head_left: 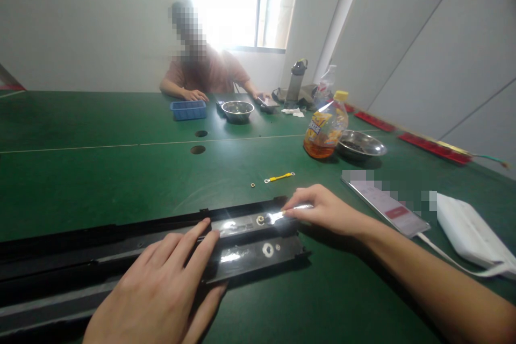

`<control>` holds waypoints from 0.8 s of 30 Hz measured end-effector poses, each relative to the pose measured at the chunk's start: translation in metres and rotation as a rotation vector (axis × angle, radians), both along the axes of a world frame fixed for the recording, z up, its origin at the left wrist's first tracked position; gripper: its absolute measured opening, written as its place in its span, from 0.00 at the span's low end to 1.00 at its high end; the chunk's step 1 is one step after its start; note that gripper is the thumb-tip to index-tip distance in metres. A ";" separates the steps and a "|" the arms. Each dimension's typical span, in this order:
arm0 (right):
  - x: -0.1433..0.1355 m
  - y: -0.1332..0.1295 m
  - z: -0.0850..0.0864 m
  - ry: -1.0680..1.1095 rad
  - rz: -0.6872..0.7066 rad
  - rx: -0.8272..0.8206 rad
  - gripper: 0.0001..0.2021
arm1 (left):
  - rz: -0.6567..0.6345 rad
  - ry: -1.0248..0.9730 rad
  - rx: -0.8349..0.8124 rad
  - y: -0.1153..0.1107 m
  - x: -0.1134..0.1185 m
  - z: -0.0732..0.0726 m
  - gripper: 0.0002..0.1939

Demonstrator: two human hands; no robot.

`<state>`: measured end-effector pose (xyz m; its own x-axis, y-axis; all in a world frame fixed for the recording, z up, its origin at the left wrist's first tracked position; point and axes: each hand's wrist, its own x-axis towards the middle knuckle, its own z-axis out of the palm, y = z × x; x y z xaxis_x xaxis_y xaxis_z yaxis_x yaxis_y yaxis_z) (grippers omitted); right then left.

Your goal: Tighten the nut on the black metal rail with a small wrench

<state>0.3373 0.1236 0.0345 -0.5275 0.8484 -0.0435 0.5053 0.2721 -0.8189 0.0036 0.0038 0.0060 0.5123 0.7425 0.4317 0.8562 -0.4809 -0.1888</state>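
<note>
Two long black metal rails (242,260) lie side by side from the left edge to the middle of the green table. My left hand (165,279) rests on them with its fingers spread. At their right end, my right hand (318,208) pinches a shiny metal wrench (276,217). The wrench's head is at a small nut (260,220) on the farther rail. A pale ring with a hole (267,250) shows on the nearer rail. Beyond the rails lie a small brass nut (252,185) and a yellow wire with ring terminals (279,177).
A juice bottle (322,134) and a metal bowl of dark parts (363,146) stand at the back right. A phone (382,201) and a white power bank (475,234) lie at the right. Across the table sits a person (209,72) near a blue tray (188,110) and a bowl (237,112).
</note>
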 end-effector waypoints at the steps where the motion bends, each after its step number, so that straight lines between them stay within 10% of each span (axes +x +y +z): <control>1: 0.000 0.000 0.000 -0.003 -0.010 0.002 0.11 | -0.001 -0.001 -0.001 0.000 0.000 0.000 0.33; 24: -0.001 -0.001 0.001 -0.014 -0.026 0.002 0.12 | -0.006 0.010 0.006 0.000 0.000 0.000 0.33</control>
<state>0.3363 0.1223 0.0353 -0.5043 0.8621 -0.0488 0.5237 0.2604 -0.8112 0.0033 0.0041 0.0058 0.5213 0.7365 0.4311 0.8512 -0.4853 -0.2000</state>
